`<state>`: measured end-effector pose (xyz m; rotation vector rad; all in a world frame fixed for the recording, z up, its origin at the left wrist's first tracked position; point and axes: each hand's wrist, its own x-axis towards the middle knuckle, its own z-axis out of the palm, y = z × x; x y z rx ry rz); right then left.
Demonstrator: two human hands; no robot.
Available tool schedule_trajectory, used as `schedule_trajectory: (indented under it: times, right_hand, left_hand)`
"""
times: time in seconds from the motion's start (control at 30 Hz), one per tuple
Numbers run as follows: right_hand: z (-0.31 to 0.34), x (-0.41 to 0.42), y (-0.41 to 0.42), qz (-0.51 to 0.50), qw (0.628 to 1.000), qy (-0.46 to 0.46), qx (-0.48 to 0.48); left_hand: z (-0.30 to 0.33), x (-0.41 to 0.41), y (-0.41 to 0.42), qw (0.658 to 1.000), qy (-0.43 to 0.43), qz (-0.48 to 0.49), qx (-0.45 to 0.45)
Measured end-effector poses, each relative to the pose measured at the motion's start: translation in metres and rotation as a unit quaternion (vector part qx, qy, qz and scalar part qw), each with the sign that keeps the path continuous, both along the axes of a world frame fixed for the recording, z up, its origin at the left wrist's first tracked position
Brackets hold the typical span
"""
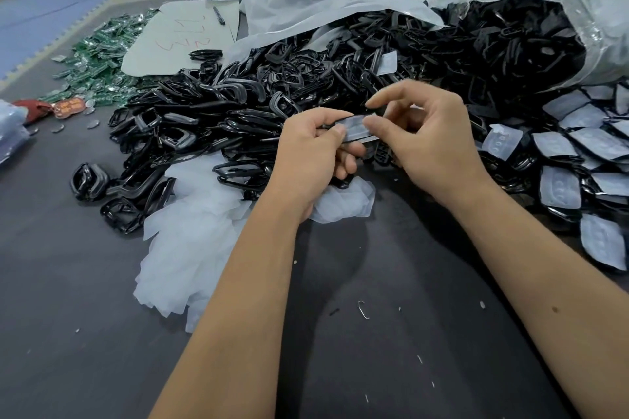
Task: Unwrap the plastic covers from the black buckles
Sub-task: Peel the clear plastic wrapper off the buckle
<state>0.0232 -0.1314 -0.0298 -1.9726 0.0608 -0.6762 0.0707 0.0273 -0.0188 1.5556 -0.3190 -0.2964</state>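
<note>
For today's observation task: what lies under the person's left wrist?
Crumpled white plastic covers lie under the left hand and its wrist on the dark table. Anything beneath them is hidden.

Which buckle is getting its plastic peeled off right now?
The buckle in the hands: left hand grips it, right hand pinches its cover. All the others lie untouched on the table.

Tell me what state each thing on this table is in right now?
Buckle in hand: plastic cover still on, held between both hands.
Left hand: grips the buckle.
Right hand: fingers pinch the cover's end.
Middle buckle pile: bare, covers off.
Right-side buckles: still covered.
Heap of covers: loose, crumpled.
Big sack: open, lying on its side, buckles spilling out.
</note>
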Motion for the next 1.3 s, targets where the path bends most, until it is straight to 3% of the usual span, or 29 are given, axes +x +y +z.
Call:
schedule_trajectory:
  times: [0.2, 0.3, 0.4, 0.5, 0.67, 0.87, 1.3]
  right_hand:
    - [0.001, -0.004, -0.001, 0.054, 0.991, -0.019, -0.119]
    - [0.001, -0.003, 0.001, 0.045, 0.990, -0.046, -0.128]
    - [0.001, -0.001, 0.007, 0.035, 0.999, -0.026, 0.030]
    - [0.005, 0.001, 0.011, 0.056, 0.968, 0.036, 0.241]
    - [0.007, 0.001, 0.008, 0.138, 0.915, 0.116, 0.361]
    - [0.007, -0.001, 0.011, 0.143, 0.899, 0.117, 0.396]
    - [0.005, -0.001, 0.009, 0.114, 0.922, 0.101, 0.355]
  left_hand:
    - [0.006, 0.004, 0.009, 0.995, 0.068, 0.026, -0.063]
    - [0.010, 0.004, 0.009, 0.988, 0.117, 0.018, -0.103]
    - [0.012, 0.004, 0.007, 0.980, 0.136, 0.018, -0.143]
    - [0.011, 0.000, 0.003, 0.988, 0.086, 0.022, -0.123]
    - [0.011, -0.004, 0.001, 0.992, 0.057, 0.041, -0.109]
    - [0.011, -0.004, -0.001, 0.989, 0.074, 0.061, -0.114]
    - [0.010, -0.004, -0.005, 0.988, 0.085, 0.072, -0.108]
